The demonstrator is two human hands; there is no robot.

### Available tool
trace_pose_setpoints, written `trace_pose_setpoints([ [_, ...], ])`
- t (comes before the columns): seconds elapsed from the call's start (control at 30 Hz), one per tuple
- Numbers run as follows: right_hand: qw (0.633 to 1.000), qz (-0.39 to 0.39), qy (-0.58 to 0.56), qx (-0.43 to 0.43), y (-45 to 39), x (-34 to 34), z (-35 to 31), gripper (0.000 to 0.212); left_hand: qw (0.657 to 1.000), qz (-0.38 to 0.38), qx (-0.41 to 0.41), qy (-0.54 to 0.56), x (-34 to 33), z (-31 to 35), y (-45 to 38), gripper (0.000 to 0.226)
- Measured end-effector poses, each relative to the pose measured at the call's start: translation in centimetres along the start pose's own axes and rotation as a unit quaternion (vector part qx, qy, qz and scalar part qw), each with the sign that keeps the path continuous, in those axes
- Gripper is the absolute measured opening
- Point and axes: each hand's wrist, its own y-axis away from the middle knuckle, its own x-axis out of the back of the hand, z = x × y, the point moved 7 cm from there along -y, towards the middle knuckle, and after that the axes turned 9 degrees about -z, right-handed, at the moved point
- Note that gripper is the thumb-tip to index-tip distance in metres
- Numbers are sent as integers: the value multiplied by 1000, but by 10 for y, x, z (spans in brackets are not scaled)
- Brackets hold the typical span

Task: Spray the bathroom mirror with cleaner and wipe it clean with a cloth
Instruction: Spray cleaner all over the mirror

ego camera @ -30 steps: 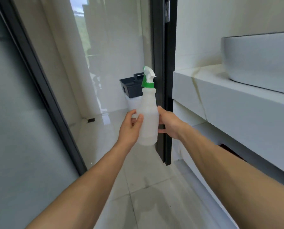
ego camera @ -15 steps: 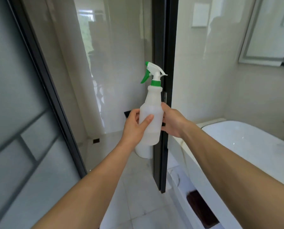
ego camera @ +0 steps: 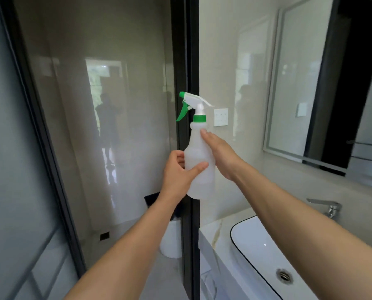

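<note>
Head view has both hands up at chest height on the spray bottle (ego camera: pixel 199 161): the left hand (ego camera: pixel 176 172) wraps the lower body, thumb laid across the front and fingers curled round the far side, so that one has a firm hold; the right hand (ego camera: pixel 220 152) lies along the bottle's right flank with its fingers fairly straight, fingertips up near the neck, steadying more than gripping. The bottle stands upright, green trigger (ego camera: pixel 181 112) pointing left and no finger on it yet (so nothing is being sprayed right now). Out to the right, well apart from the bottle, hangs the mirror (ego camera: pixel 297 83), and its glass shows no droplets or streaks that can be made out. Below it sit the faucet (ego camera: pixel 330 206) and the white basin (ego camera: pixel 256 252). No cloth is in sight. By the look of things the job is at its very start: cleaner in hand, with aiming, spraying and wiping all left to do.
</note>
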Motion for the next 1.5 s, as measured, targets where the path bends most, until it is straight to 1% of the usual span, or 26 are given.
trace_pose_setpoints([
  [0.13, 999, 24, 24, 35, 4, 12, -30, 53, 999, -22, -24, 1, -12, 29, -9, 54],
  [0.27, 996, 47, 38, 59, 6, 28, -45, 58, 998, -30, -49, -13, -21, 48, -15, 52],
  [0.33, 995, 61, 43, 72, 7, 37, -50, 57, 997, -36, -58, -27, -27, 54, -16, 50],
  [0.53, 990, 80, 50, 100, 11, 61, -50, 49, 993, -66, -61, -80, -49, 59, -22, 48],
  [0.63, 990, 84, 23, 112, 9, 78, -39, 48, 990, -88, -67, -85, -58, 54, -29, 46],
  [0.7, 990, 83, -1, 112, 4, 91, -31, 51, 989, -94, -73, -84, -59, 52, -38, 51],
  [0.77, 991, 80, -17, 107, -2, 101, -25, 54, 991, -70, -76, -83, -54, 53, -51, 53],
  [0.83, 991, 87, -21, 103, -10, 111, -20, 56, 993, -20, -94, -72, -45, 59, -70, 43],
  [0.9, 990, 99, -19, 102, -21, 121, -14, 53, 989, 18, -123, -74, -40, 65, -93, 34],
  [0.97, 988, 106, -17, 106, -33, 128, -8, 46, 986, 33, -147, -77, -39, 68, -120, 29],
  [1.1, 986, 121, -19, 112, -60, 141, 5, 25, 983, 19, -176, -44, -48, 63, -183, 24],
  [1.13, 986, 125, -23, 112, -67, 145, 7, 23, 982, 8, -183, -36, -51, 63, -200, 23],
  [1.27, 984, 145, -16, 100, -93, 159, 15, 33, 976, -25, -216, 12, -71, 64, -257, 24],
  [1.5, 977, 194, 14, 89, -94, 201, 27, 36, 954, -101, -227, 167, -149, 58, -313, 23],
])
